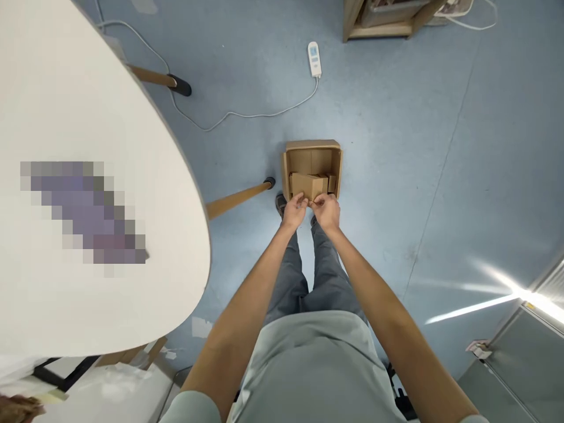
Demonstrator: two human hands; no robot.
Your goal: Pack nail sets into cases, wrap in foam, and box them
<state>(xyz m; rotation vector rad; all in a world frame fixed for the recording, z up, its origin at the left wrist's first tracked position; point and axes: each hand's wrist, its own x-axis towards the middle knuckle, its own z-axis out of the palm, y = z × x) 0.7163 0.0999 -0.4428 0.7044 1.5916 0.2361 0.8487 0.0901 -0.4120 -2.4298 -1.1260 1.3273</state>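
A small brown cardboard box (pixel 307 185) is between my two hands, above an open cardboard box (pixel 313 144) on the floor by my feet. My left hand (pixel 295 212) has its fingers closed at the near left edge of the small box. Opposite it, my right hand (pixel 327 211) pinches the near right edge, the fingertips of both hands almost meeting. Another brown cardboard piece (pixel 332 183) shows inside the open box, right of the small box. The near wall of the open box is hidden behind my hands.
At left stands a white table (pixel 176 252) with wooden legs (pixel 238 200) and a blurred-out item on top. A white handheld controller (pixel 314 59) lies on the blue floor, its cable (pixel 259 115) running left. A wooden shelf unit (pixel 379 30) is at the top, grey panels (pixel 529 358) at lower right.
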